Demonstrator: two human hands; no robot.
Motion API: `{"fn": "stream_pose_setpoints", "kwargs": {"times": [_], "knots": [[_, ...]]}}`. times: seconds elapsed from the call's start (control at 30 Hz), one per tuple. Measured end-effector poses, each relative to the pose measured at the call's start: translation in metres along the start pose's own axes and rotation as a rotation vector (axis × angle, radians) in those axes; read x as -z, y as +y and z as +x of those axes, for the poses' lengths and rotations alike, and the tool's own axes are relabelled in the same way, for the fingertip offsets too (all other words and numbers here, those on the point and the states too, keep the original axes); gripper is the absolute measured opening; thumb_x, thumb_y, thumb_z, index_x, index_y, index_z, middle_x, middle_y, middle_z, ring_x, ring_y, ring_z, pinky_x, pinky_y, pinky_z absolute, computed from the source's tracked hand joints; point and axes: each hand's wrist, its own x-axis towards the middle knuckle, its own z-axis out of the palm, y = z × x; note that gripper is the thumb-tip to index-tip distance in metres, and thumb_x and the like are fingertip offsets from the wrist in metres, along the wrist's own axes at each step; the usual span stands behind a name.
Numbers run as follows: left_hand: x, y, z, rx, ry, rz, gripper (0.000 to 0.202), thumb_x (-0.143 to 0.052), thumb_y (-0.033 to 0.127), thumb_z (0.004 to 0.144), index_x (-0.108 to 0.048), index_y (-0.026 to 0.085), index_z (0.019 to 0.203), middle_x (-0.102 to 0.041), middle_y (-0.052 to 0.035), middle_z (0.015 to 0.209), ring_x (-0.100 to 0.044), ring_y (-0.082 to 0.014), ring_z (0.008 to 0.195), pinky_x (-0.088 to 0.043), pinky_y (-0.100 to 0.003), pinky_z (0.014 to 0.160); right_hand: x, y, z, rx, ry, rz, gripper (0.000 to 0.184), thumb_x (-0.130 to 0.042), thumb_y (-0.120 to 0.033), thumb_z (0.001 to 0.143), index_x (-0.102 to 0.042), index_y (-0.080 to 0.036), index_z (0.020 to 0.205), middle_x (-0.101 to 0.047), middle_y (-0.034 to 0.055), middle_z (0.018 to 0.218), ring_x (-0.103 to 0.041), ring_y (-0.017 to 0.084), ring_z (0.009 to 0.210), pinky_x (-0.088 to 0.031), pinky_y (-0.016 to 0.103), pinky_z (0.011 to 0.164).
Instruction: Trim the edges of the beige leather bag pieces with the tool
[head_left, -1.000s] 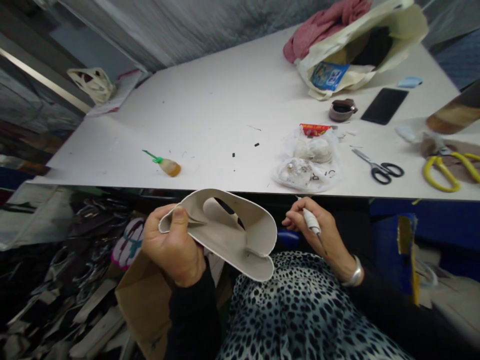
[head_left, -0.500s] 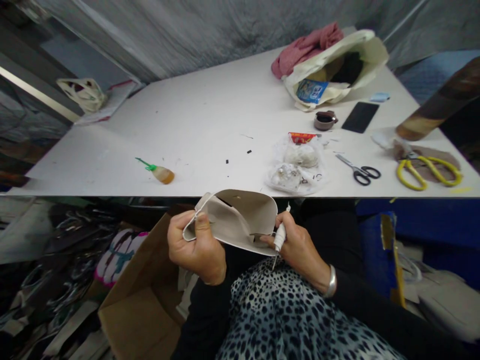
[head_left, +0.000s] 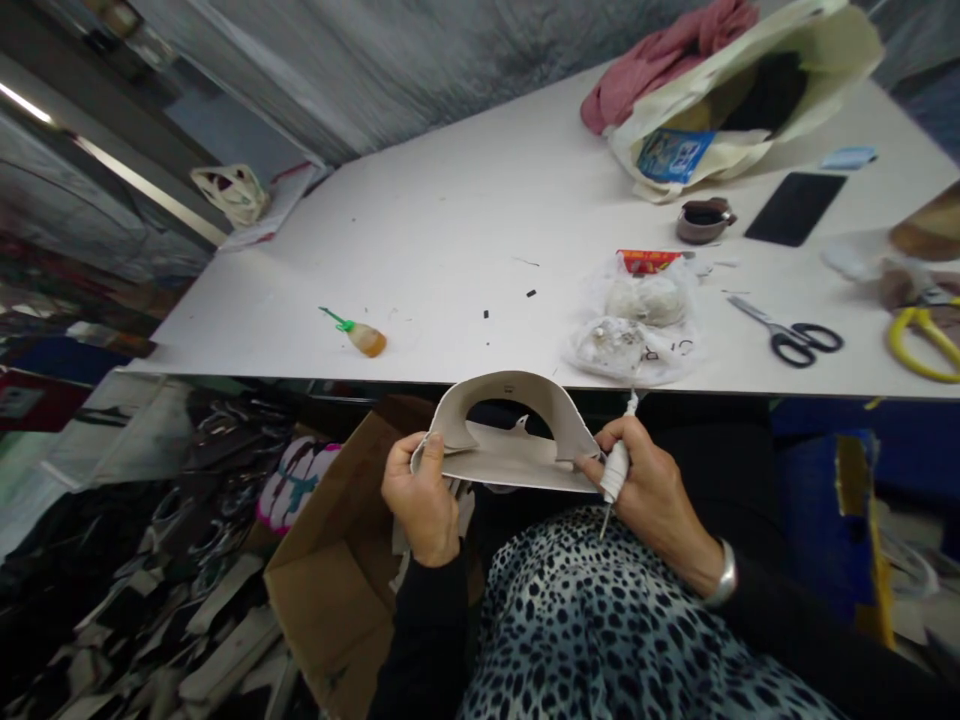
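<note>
A beige curved leather piece with an arched strap is held over my lap, just below the table edge. My left hand pinches its left end with the thumb on top. My right hand grips its right end and also holds a white-handled awl, the metal point aimed down at my spotted clothing.
The white table carries a small glue bottle, clear plastic bags, black scissors, yellow scissors, a phone, and a cream bag with pink cloth. An open cardboard box stands at my left knee.
The leather piece has been turned so that its arch stands up and faces me. My right hand, first apart from it with the awl, has come to grip its right end.
</note>
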Motion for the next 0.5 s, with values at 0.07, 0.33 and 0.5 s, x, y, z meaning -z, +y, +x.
{"fn": "stream_pose_setpoints", "kwargs": {"times": [0.07,0.33,0.5], "knots": [[0.018,-0.011,0.009,-0.046,-0.041,0.151,0.025,-0.078,0.039,0.08,-0.071,0.015,0.087,-0.068,0.0005,0.078,-0.061,-0.0144,0.071,-0.049,-0.026,0.071,0.0,-0.003,-0.001,0.035,0.033,0.012,0.022,-0.074,-0.031,0.09,-0.053,-0.024,0.091,-0.051,-0.0059,0.071,-0.047,0.012,0.058,-0.037,0.025,0.057],[0.056,-0.042,0.034,-0.215,-0.017,0.433,0.026,-0.073,0.043,0.084,-0.073,0.017,0.082,-0.07,0.0001,0.073,-0.062,-0.0172,0.07,-0.047,-0.028,0.073,-0.006,-0.01,-0.004,0.124,0.042,0.087,0.022,-0.074,-0.032,0.093,-0.056,-0.024,0.087,-0.055,-0.0043,0.074,-0.048,0.012,0.059,-0.039,0.026,0.057],[0.046,-0.051,0.032,-0.165,0.049,0.351,0.027,-0.072,0.042,0.085,-0.069,0.017,0.076,-0.064,0.0019,0.069,-0.057,-0.0153,0.067,-0.045,-0.026,0.069,-0.006,-0.009,-0.006,0.029,0.023,0.149,0.022,-0.073,-0.038,0.095,-0.059,-0.024,0.087,-0.058,-0.0037,0.073,-0.049,0.013,0.059,-0.038,0.027,0.055]]}}
